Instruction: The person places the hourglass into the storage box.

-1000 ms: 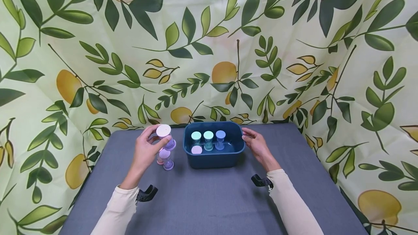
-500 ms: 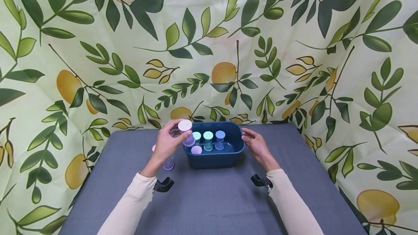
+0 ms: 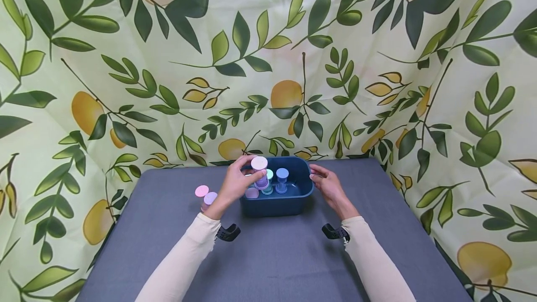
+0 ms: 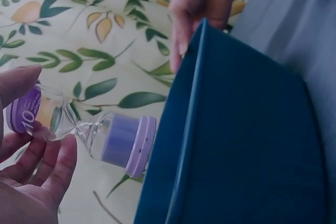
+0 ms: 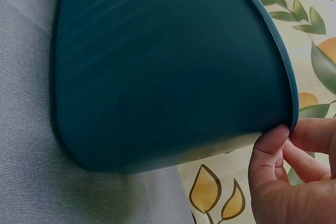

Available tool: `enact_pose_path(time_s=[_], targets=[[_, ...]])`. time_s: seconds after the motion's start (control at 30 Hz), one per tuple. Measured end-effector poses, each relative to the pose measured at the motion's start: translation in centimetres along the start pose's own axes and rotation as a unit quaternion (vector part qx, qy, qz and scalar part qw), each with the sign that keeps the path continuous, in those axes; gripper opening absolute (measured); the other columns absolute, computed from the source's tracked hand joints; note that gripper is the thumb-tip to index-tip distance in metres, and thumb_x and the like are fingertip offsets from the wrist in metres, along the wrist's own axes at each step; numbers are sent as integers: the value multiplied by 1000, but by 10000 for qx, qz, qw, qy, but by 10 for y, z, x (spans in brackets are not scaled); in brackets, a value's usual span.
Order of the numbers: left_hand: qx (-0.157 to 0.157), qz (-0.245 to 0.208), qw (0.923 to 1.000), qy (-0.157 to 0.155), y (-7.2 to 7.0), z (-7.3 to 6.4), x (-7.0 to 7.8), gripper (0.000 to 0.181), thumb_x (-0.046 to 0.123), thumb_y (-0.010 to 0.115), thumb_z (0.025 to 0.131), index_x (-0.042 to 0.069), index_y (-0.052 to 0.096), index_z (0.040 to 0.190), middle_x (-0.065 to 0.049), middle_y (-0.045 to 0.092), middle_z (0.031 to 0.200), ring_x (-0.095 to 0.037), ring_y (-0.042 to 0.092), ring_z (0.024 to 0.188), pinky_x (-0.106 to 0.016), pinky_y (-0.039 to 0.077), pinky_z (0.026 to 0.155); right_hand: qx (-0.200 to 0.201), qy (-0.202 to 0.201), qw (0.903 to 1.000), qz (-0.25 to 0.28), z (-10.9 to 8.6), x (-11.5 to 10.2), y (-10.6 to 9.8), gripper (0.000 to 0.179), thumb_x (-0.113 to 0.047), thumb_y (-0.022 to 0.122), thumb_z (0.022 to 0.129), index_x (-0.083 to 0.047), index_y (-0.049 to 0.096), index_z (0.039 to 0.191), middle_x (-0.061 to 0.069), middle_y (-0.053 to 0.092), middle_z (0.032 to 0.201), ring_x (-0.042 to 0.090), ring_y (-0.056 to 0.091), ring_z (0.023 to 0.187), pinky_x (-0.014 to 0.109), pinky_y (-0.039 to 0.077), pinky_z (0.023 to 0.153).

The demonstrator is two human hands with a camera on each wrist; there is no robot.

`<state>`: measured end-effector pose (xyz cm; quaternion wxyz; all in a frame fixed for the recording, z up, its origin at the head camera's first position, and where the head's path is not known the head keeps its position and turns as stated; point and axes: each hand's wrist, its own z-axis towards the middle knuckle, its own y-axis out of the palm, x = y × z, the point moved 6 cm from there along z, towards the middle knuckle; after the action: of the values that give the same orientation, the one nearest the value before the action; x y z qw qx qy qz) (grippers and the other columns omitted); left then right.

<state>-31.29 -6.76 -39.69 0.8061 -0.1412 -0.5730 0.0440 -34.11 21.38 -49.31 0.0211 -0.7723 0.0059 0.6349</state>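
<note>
My left hand [image 3: 237, 183] grips a purple sand timer [image 4: 123, 140] by its upper bulb, thumb on one side and fingers on the other. In the left wrist view its lower cap is right by the rim of a dark blue bin [image 3: 274, 208]. My right hand [image 3: 329, 188] pinches the bin's right rim between thumb and fingers, seen closely in the right wrist view. Inside the bin stand a blue sand timer [image 3: 282, 181], a green sand timer [image 3: 269, 189] partly covered by the held one, and a lilac-capped timer [image 3: 251, 193]. Another green one is nearly hidden behind my left fingers.
Left of the bin, a pink-capped sand timer [image 3: 202, 191] and a lilac-capped sand timer [image 3: 209, 198] stand on the grey table [image 3: 281, 255], partly behind my left wrist. A leaf-patterned cloth [image 3: 251, 83] hangs behind the table and along its sides.
My left hand has carried the purple sand timer rightward from beside the bin to over it. The right hand stays at the bin's rim.
</note>
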Motion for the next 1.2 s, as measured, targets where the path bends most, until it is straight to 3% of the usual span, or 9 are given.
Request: enact_pose_path(time_s=[0.23, 0.47, 0.7, 0.93, 1.2], targets=[[-321, -125, 9993, -107, 22, 10, -9, 48, 13, 80, 80, 4, 64, 125, -15, 65, 116, -24, 60, 106, -36, 56, 93, 50, 28, 10000, 28, 0, 1, 0, 43, -9, 52, 100, -12, 50, 143, 10, 50, 137, 17, 51, 112, 18, 49, 82], [-925, -351, 9932, -614, 42, 16, -17, 47, 18, 79, 82, 12, 64, 127, -9, 66, 118, -20, 59, 106, -28, 52, 88, 75, -16, 10000, -7, 0, 1, 0, 43, -9, 52, 100, -11, 51, 142, 10, 52, 134, 16, 53, 108, 18, 50, 80], [-1296, -414, 9855, -1012, 61, 23, -28, 49, 19, 78, 83, 12, 62, 129, -9, 66, 123, -26, 57, 116, -39, 53, 94, 70, 0, 10000, 1, 0, 0, 0, 43, -9, 52, 100, -12, 50, 143, 9, 51, 133, 17, 53, 108, 18, 50, 82], [-1793, -343, 9755, -1229, 77, 25, -34, 49, 16, 78, 83, 10, 62, 129, -11, 67, 120, -26, 61, 109, -38, 52, 95, 165, 72, 9998, -5, 1, 1, 0, 43, -9, 53, 99, -13, 52, 142, 10, 52, 135, 18, 54, 111, 18, 51, 82], [-1915, -135, 9702, -1478, 92, 30, -43, 47, 15, 81, 79, 9, 65, 122, -11, 68, 115, -22, 63, 100, -38, 51, 94, 136, 20, 9999, 30, -1, 0, 0, 43, -9, 54, 99, -12, 52, 142, 9, 54, 129, 18, 55, 109, 17, 51, 84]])
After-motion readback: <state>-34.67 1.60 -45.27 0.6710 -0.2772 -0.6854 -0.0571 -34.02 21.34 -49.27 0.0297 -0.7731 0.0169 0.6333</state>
